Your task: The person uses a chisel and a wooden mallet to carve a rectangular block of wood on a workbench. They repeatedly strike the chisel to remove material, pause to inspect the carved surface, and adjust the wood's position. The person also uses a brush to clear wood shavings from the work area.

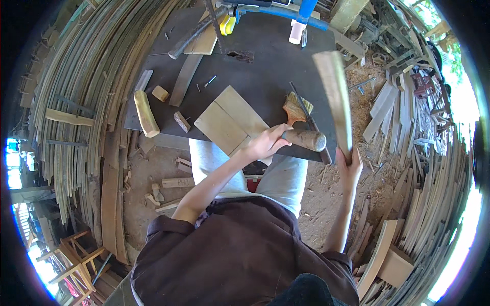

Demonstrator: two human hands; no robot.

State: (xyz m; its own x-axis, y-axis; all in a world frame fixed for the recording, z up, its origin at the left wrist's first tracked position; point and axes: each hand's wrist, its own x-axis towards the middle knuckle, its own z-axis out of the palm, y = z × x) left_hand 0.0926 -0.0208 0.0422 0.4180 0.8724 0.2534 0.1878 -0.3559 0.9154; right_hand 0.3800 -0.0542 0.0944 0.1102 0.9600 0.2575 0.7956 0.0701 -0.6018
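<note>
My left hand (267, 143) is closed round the neck of a tool with a thick, round wooden handle (308, 139); its working end is hidden by the hand. Beneath that hand, a flat wooden board (227, 118) lies at the table's near edge, over my lap. My right hand (350, 166) grips the lower end of a long wooden bat (334, 94), raised upright beside the table's right side and slightly blurred. Just beyond the round handle lie a paintbrush (294, 108) with pale bristles and a thin dark metal rod (302, 102).
On the dark table (278, 66) are a curved wood block (146, 115), a small block (160, 93), wood strips and a yellow object (227, 24). A blue metal bar (275, 13) crosses the far edge. Stacked planks (76, 97) stand left; scrap wood (383, 109) lies right.
</note>
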